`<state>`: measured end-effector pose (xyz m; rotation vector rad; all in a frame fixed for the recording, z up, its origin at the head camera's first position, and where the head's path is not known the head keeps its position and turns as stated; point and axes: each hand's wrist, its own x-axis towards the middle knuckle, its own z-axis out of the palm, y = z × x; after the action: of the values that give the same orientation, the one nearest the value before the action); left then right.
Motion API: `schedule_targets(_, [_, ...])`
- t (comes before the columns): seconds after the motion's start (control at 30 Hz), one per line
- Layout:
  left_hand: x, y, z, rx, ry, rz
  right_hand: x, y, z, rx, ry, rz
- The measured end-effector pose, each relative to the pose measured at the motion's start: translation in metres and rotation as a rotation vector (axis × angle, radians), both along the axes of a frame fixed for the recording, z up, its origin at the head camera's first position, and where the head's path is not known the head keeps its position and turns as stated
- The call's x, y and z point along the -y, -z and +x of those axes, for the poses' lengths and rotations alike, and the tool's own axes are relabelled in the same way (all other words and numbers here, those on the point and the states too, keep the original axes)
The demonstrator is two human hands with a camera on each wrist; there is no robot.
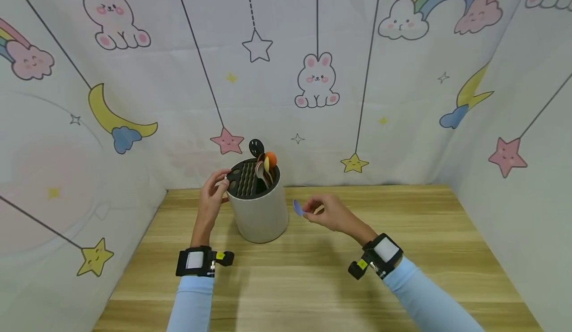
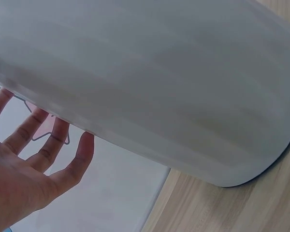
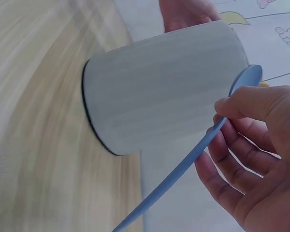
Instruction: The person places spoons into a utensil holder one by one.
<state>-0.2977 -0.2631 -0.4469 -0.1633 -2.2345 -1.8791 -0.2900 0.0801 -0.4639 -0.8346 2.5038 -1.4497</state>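
Observation:
A light-grey cylindrical utensil holder (image 1: 261, 220) with a black slotted top (image 1: 246, 179) stands upright on the table. My left hand (image 1: 212, 195) holds its left side near the rim, thumb at the top edge; in the left wrist view its fingers (image 2: 48, 150) lie against the outer wall. To the right of the holder, my right hand (image 1: 332, 214) pinches a blue spoon (image 3: 169, 181) just below its bowl, between thumb and fingers. In the right wrist view the spoon's handle slants down past the hand. The spoon is apart from the holder in the head view.
A black utensil (image 1: 256, 147), an orange one (image 1: 270, 159) and several spoons (image 1: 260, 170) stand in the holder's right part. The wood-grain table (image 1: 402, 272) extends around it. Patterned white cloth (image 1: 277, 89) rises behind the table and at both sides.

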Motion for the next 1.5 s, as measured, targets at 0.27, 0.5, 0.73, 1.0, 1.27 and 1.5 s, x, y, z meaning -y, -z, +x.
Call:
schedule_targets(0.27, [0.001, 0.0, -0.001, 0.007, -0.009, 0.003, 0.004, -0.021, -0.006, -0.032, 0.046, -0.063])
schedule_targets(0.5, [0.0, 0.0, 0.0, 0.001, -0.003, -0.003, 0.008, -0.043, -0.009, -0.05, 0.041, -0.186])
schedule_targets(0.73, [0.0, 0.0, 0.001, 0.0, -0.002, -0.002, 0.012, -0.064, -0.014, -0.004, 0.056, -0.27])
schedule_targets(1.0, [0.0, 0.0, 0.0, 0.003, -0.003, -0.008, 0.025, -0.092, -0.017, -0.048, 0.069, -0.32])
schedule_targets(1.27, [0.0, 0.0, -0.001, -0.004, 0.0, -0.006, 0.043, -0.112, -0.022, -0.102, 0.082, -0.401])
schedule_targets(1.5, [0.001, 0.0, -0.002, -0.006, 0.003, -0.001, 0.059, -0.122, -0.028, -0.141, 0.085, -0.49])
